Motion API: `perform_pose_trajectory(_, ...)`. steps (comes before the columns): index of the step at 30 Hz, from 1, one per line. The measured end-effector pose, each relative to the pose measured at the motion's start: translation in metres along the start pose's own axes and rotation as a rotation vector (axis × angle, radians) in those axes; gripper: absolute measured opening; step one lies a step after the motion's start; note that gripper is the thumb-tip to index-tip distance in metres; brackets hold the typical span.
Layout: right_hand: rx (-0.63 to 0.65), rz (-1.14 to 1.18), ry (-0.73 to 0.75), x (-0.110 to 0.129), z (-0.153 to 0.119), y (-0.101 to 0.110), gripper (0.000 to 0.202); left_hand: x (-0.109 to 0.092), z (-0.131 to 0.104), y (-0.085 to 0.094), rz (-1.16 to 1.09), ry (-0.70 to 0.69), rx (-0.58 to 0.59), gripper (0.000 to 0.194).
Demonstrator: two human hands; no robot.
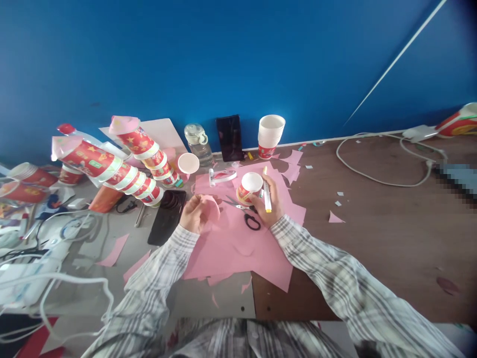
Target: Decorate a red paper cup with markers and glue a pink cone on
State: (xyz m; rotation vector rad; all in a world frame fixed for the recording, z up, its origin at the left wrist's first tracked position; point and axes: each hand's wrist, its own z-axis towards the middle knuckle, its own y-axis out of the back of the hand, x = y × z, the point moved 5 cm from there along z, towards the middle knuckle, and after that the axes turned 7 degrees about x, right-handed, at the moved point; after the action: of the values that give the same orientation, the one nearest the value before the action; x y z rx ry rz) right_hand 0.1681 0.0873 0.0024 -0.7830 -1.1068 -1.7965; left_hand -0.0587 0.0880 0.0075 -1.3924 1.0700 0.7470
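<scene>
My left hand [191, 215] is closed on the edge of a round-edged piece of pink paper [212, 209]. My right hand [274, 201] has a white marker with yellow ends [267, 196] tucked among its fingers, and its thumb presses against a red and white paper cup [246, 191]. Black-handled scissors [252, 222] lie just below the cup, their blades partly behind its base. Under both hands are large pink paper sheets [231, 248]. A tube with a white cap [222, 176] rests on the paper behind the cup.
Two long rows of joined red cups with pink paper tops [108, 166] lean at the left. A black phone [166, 216] lies beside my left hand. Stacked cups [271, 132], a water bottle [199, 144] and another phone [229, 138] stand by the wall. White cable [372, 179] lies right.
</scene>
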Motion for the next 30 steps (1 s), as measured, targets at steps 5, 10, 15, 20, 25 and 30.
perform_pose_trajectory(5,-0.006,-0.020,0.023,-0.004,0.002,0.000,0.061,0.024,0.000,-0.009,-0.148,0.221,0.106,0.046)
perform_pose_trajectory(10,-0.004,-0.016,0.021,-0.004,0.001,0.002,0.061,0.036,-0.001,-0.007,-0.164,0.320,0.117,0.050)
perform_pose_trajectory(15,-0.014,-0.014,0.012,-0.001,0.001,0.004,0.059,0.041,-0.005,-0.011,-0.134,0.311,0.123,0.061)
perform_pose_trajectory(20,-0.040,-0.022,0.017,-0.004,0.001,0.004,0.060,0.046,-0.009,-0.019,-0.154,0.322,0.215,0.045)
perform_pose_trajectory(25,-0.036,-0.048,0.013,-0.005,0.003,0.005,0.058,0.050,-0.011,-0.022,-0.256,0.289,0.305,0.032)
perform_pose_trajectory(30,-0.025,-0.037,-0.039,-0.007,0.002,0.003,0.056,0.051,-0.010,-0.017,-0.449,0.443,0.351,0.043)
